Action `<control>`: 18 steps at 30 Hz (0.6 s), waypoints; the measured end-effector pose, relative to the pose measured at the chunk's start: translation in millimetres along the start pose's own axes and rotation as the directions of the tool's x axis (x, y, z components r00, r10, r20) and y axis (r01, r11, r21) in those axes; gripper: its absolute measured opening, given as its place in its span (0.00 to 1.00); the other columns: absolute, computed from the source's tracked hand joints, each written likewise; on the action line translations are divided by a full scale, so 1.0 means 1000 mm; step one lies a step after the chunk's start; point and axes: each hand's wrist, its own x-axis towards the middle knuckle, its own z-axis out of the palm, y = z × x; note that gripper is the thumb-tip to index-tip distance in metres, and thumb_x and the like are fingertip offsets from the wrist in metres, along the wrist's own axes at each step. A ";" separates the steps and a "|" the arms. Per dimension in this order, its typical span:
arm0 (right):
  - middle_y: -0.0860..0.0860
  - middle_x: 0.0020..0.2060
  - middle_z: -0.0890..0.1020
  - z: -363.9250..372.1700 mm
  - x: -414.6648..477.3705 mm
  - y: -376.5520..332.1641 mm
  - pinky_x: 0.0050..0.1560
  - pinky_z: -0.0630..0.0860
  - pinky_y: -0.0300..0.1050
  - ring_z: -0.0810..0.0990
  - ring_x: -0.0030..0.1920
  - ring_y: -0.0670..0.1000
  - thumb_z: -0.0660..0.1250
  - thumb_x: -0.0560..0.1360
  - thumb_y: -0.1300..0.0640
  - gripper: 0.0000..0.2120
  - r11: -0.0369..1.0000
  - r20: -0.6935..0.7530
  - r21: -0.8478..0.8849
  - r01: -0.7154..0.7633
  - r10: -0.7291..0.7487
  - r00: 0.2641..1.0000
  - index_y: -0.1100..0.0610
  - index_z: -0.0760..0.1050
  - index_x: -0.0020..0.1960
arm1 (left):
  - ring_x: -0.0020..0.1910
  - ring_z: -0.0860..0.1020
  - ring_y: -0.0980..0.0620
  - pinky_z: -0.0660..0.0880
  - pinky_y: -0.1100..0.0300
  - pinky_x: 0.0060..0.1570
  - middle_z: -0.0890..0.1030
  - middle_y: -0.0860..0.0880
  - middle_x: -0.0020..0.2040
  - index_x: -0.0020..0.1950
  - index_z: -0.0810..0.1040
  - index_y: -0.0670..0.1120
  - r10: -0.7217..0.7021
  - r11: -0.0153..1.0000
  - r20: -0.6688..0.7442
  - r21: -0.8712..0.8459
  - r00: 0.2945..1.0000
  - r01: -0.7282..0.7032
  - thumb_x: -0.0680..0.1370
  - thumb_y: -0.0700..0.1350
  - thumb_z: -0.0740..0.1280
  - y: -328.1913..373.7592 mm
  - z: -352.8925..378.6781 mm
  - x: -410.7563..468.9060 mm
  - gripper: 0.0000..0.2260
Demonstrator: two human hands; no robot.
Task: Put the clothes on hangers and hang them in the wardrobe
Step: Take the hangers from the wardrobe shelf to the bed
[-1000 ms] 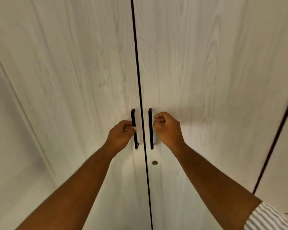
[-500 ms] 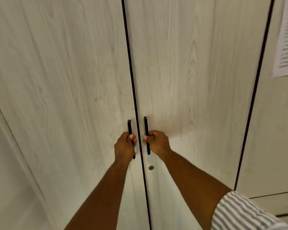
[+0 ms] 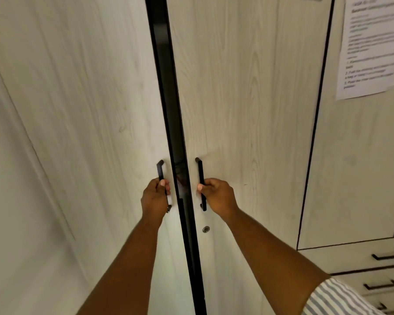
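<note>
Gripping a black bar handle in each hand, you stand close against the wardrobe, which fills most of the view. Your left hand holds the left handle low on its length, with the fingers clenched round the bar and the thumb laid against its front. Your right hand holds the right handle at about the same height, its fingers wrapped round the bar from the right and the thumb tip pressed on the bar's near side. The left door and the right door, both pale wood grain, stand slightly apart, and a narrow dark gap runs between them from top to bottom. What lies inside the gap is too dark to tell. A small round metal lock sits on the right door, just below your right hand. To the right of the wardrobe is a neighbouring cabinet door with a printed paper notice stuck near its top, the text too blurred to read. Below that door are drawers with black pull handles. A striped sleeve covers your right upper arm at the lower right corner.
</note>
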 end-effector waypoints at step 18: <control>0.47 0.44 0.85 -0.140 -0.192 0.006 0.42 0.76 0.27 0.83 0.45 0.41 0.65 0.82 0.49 0.12 0.989 -0.301 0.058 0.137 -0.114 0.947 0.54 0.82 0.57 | 0.36 0.72 0.51 0.69 0.58 0.40 0.73 0.50 0.38 0.48 0.75 0.49 0.227 0.973 -0.213 0.080 0.950 -0.215 0.87 0.45 0.53 -0.006 -0.184 -0.140 0.13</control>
